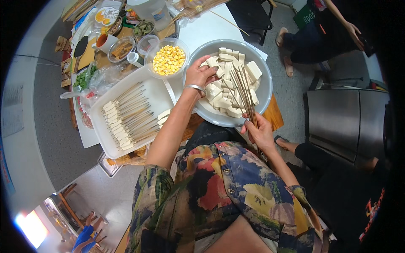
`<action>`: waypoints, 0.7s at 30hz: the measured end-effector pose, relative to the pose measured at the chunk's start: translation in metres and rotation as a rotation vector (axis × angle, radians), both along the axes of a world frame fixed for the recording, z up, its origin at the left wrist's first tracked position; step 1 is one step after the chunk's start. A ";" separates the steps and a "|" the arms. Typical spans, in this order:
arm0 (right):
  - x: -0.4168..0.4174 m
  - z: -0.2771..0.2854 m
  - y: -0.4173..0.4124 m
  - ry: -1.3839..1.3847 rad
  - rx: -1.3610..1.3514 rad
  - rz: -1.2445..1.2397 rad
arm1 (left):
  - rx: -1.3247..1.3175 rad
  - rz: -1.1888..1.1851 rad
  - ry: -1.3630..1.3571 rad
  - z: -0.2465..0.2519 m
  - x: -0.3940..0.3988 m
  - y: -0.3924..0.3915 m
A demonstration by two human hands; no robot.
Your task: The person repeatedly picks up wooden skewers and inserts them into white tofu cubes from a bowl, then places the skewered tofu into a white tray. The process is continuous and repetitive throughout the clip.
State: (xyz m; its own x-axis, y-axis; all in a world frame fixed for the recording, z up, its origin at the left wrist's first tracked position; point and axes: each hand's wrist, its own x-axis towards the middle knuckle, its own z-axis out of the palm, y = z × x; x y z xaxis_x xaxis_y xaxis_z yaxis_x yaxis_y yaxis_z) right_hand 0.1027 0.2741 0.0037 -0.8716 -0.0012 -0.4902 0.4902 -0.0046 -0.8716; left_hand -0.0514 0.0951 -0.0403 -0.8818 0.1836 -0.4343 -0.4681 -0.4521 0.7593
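Observation:
A large grey basin [269,85] on my lap holds many white blocks [223,102], which look like tofu or rice cake. Over its left side, my left hand [202,71] grips one white block [213,65] between thumb and fingers; a metal bangle circles that wrist. My right hand [259,129] is closed around a bundle of thin skewers [245,91] at the basin's near rim, their far ends spread over the blocks. To the left, a white plastic tray [152,85] holds rows of skewers with white pieces threaded on one end [118,126].
A tub of corn kernels [169,60] sits at the tray's far corner. Beyond are an orange-lined mug [106,42], a bowl of bark-like spice [121,49] and green herbs [85,77]. People stand at right, near a steel cabinet [332,117].

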 end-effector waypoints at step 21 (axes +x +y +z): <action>-0.021 -0.015 -0.014 0.018 0.029 0.009 | -0.177 -0.017 0.207 -0.001 0.017 0.007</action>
State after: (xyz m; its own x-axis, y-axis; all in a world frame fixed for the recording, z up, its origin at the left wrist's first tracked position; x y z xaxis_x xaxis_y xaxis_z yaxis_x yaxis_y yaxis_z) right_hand 0.0821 0.2602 -0.0110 -0.8805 0.0049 -0.4740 0.4739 0.0256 -0.8802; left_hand -0.0343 0.1023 -0.0416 -0.9525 0.1365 -0.2721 -0.3014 -0.2973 0.9060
